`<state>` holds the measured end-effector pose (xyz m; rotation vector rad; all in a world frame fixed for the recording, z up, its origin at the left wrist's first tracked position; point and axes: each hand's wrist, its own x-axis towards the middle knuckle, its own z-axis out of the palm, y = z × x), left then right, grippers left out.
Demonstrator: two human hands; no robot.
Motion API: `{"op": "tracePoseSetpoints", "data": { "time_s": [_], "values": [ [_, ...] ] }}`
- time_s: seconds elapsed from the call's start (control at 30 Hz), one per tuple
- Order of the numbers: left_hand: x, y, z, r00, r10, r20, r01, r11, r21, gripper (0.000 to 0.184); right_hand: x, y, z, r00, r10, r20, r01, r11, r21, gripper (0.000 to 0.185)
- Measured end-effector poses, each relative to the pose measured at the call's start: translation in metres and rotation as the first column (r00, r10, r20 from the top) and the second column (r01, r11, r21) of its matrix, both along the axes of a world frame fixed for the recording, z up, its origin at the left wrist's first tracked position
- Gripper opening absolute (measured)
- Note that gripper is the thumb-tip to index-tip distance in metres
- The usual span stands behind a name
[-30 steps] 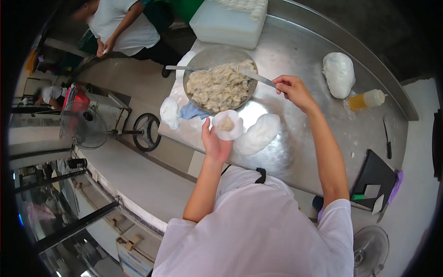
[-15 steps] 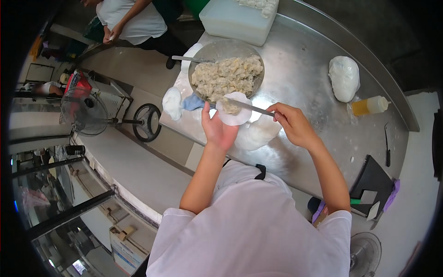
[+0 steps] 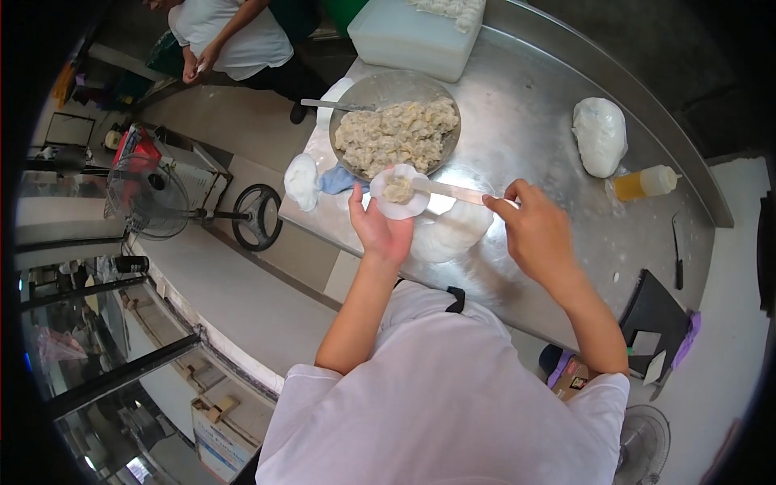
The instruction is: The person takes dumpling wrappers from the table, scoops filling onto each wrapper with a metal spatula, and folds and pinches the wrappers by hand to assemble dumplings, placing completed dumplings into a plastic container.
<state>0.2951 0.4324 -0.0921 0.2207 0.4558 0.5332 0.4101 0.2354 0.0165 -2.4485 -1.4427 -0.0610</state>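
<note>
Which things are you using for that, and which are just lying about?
Being used:
white wrapper with filling, on the left hand
flat blade, in the right hand
bowl of filling

Probably just lying about:
yellow bottle
black-handled knife
blue cloth

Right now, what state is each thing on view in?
Left hand: open, under the wrapper
Right hand: gripping the spatula
Wrapper: unfolded, filling on it
Spatula: held, tip at the filling
Bowl: uncovered, filling inside
Bottle: part-filled
White bundle: plastic-wrapped
Fan: spinning or still, cannot tell
</note>
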Motion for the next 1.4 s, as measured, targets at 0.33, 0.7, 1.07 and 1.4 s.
{"op": "tracePoseSetpoints", "data": {
  "time_s": [0.33,0.7,1.07,1.4],
  "values": [
    [-0.007,-0.006,0.011,0.991,-0.107,0.077,0.109,0.994,-0.024,0.072,0.003,0.011,-0.005,0.975,0.018,-0.22,-0.023,1.0,-0.02,0.03],
    [-0.016,-0.005,0.027,0.933,-0.333,0.136,0.342,0.938,-0.052,0.073,0.048,0.013,0.026,0.919,0.361,0.157,-0.367,0.93,0.013,0.022],
    [-0.011,-0.005,0.024,0.985,-0.145,0.09,0.143,0.989,0.029,0.077,0.019,0.014,0.029,0.975,0.067,-0.212,-0.047,0.994,0.097,0.019],
    [-0.009,-0.013,0.014,0.995,-0.085,0.047,0.083,0.995,0.049,0.069,-0.009,0.014,0.0,0.966,-0.005,-0.258,0.006,1.0,0.003,0.023]
  ]
}}
